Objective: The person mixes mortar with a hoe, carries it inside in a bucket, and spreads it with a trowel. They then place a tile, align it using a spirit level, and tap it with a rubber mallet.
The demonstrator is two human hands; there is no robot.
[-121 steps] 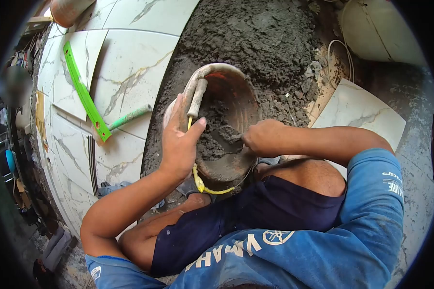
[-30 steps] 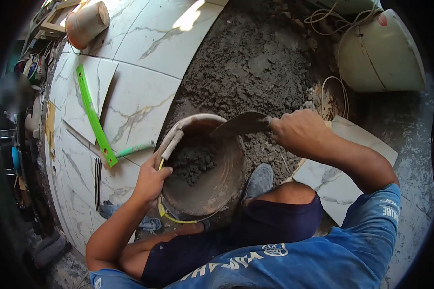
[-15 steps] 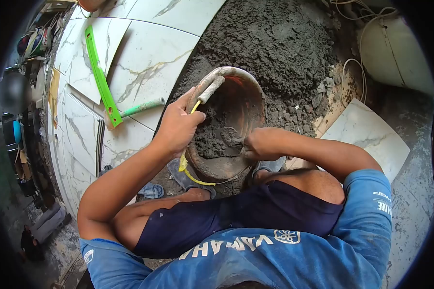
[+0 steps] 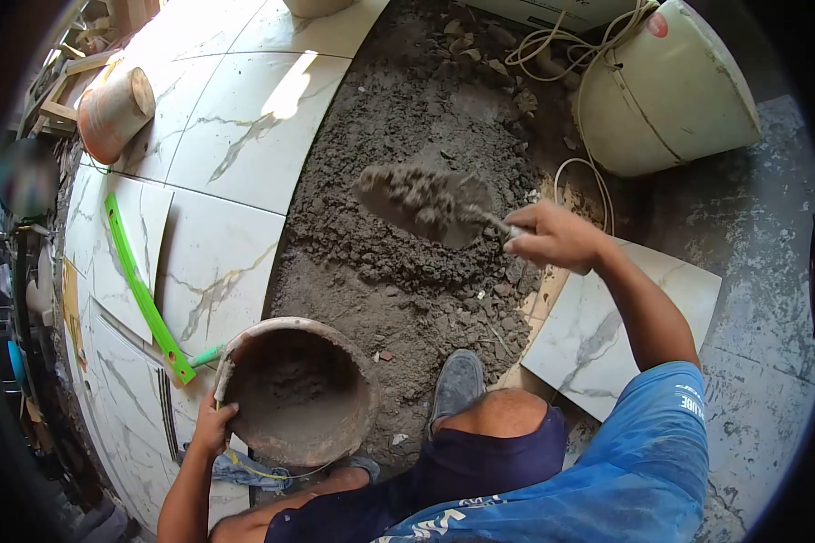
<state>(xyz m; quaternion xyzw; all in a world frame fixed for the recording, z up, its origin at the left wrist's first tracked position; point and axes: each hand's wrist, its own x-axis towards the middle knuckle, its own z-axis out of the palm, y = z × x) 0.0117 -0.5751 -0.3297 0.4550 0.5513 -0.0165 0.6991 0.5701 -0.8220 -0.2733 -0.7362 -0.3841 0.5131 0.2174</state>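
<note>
My left hand [image 4: 213, 425] is closed on the rim of a round, mortar-smeared brown bucket [image 4: 290, 324], thumb bent over the edge. The bucket opens up to the right of that hand, with grey mortar [image 4: 299, 385] low inside it. A thin wire handle with a yellow sleeve [image 4: 263, 471] hangs just below my fingers.

My right hand [image 4: 557, 237] is wrapped around the handle of a mortar-coated metal trowel [image 4: 469, 201]. Its blade points left from my fist, bearing a lumpy grey heap [image 4: 417, 195], over the broad bed of rough grey mortar [image 4: 335, 213]; I can't tell whether the blade touches it.

Under my right forearm lies a white, grey-veined square tile [image 4: 575, 330], and a big cream plastic drum [image 4: 666, 100] sits beyond that hand, up and to the right.

Above my left hand, a long bright green bar [image 4: 140, 294] lies across white marbled floor tiles [image 4: 231, 262], touching a green rod-like handle [image 4: 208, 356] whose near end the bucket hides.
</note>
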